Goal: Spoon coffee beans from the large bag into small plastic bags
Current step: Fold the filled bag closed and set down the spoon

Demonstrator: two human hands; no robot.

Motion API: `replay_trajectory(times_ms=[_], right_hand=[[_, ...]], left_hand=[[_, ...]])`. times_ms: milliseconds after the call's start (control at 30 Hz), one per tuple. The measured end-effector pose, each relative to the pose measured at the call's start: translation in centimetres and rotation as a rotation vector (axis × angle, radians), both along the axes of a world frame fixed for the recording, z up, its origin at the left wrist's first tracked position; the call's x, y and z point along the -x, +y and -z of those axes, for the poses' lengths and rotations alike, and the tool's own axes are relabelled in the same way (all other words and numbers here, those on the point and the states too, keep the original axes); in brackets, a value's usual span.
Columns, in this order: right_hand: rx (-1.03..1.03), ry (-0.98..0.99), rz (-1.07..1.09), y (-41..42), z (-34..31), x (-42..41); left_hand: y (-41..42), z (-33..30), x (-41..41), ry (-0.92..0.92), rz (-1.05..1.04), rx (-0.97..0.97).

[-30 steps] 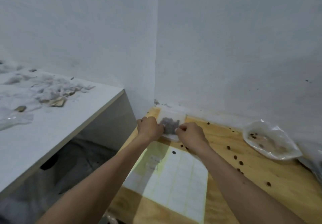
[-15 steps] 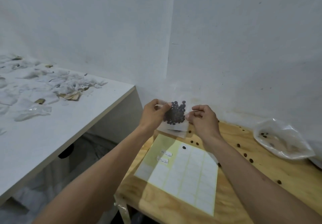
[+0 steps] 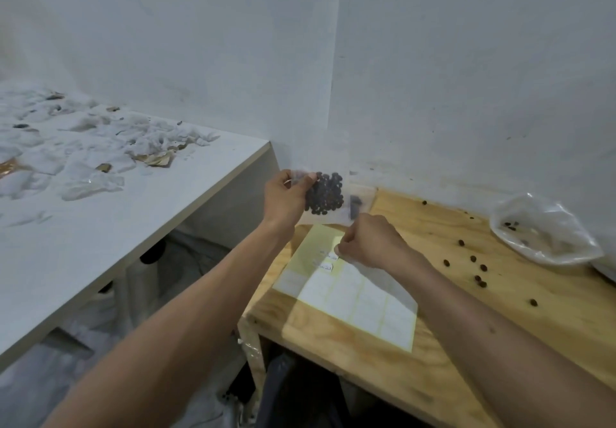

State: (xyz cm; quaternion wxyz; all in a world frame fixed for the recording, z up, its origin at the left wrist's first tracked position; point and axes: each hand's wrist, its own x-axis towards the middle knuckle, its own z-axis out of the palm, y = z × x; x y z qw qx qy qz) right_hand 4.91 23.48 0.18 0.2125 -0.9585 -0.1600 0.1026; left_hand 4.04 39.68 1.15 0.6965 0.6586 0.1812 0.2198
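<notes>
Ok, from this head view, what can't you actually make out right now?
- Right hand fingertips: curled under over the white label sheet; whether they pinch a label is hidden.
- Handwriting on labels: too small.
- Small clear bag of dark beans in left hand: seal state blurred.
- Crumpled clear bag: contents hazy.

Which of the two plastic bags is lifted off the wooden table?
The small bag full of beans, held up by the left hand; the larger bag lies on the table.
</notes>
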Motion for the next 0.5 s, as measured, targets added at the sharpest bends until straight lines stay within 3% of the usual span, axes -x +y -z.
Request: replay_trajectory(times_ms=[267, 500], right_hand=[[0.021, 0.003, 0.081, 1.3, 0.1, 1.0], [-0.321, 0.136, 0.039, -0.1, -2.0, 0.7]], left_hand=[[0.5, -0.1, 1.4, -0.018, -0.003, -0.01], [0.7, -0.4, 1.8, 0.005, -0.02, -0.07]])
